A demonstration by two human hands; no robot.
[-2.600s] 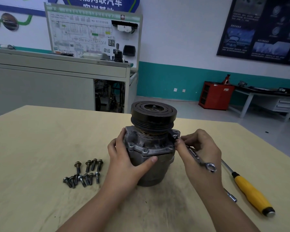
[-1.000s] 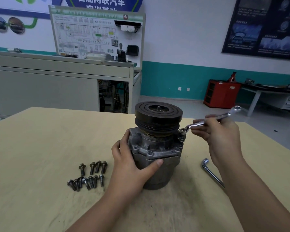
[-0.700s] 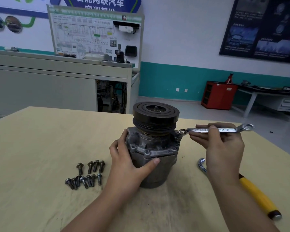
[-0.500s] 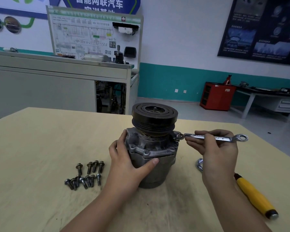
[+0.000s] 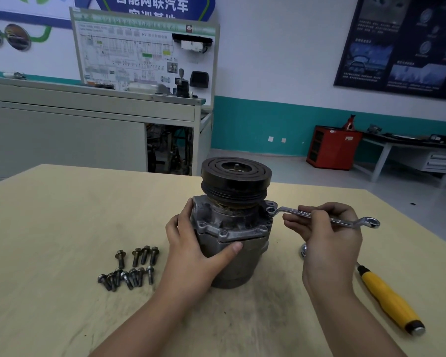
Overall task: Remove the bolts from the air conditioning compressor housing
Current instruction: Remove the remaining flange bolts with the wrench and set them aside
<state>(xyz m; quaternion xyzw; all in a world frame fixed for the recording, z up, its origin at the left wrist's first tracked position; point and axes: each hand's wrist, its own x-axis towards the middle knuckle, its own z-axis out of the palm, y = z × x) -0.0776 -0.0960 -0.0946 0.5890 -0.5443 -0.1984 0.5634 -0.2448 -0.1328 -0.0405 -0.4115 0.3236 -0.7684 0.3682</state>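
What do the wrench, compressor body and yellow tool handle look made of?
The wrench: polished, probably chromed steel; bright mirror-like glints. The compressor body: dull grey cast metal, likely aluminium; matte, grimy, with moulded lugs. The yellow tool handle: smooth plastic, probably; uniform colour, soft sheen, metal end cap.

Automotive training workshop: a banner reading 智能网联汽车 [image 5: 152, 3] hangs above a wiring-diagram teaching board [image 5: 129, 52] on a grey cabinet bench [image 5: 88, 106]; a red tool cabinet [image 5: 332, 148] stands by a steel workbench [image 5: 386, 146] along the teal-banded wall [image 5: 255, 122], while loose bolts [image 5: 129, 269] and a yellow-handled tool [image 5: 389, 305] lie on the wooden table [image 5: 49, 228].
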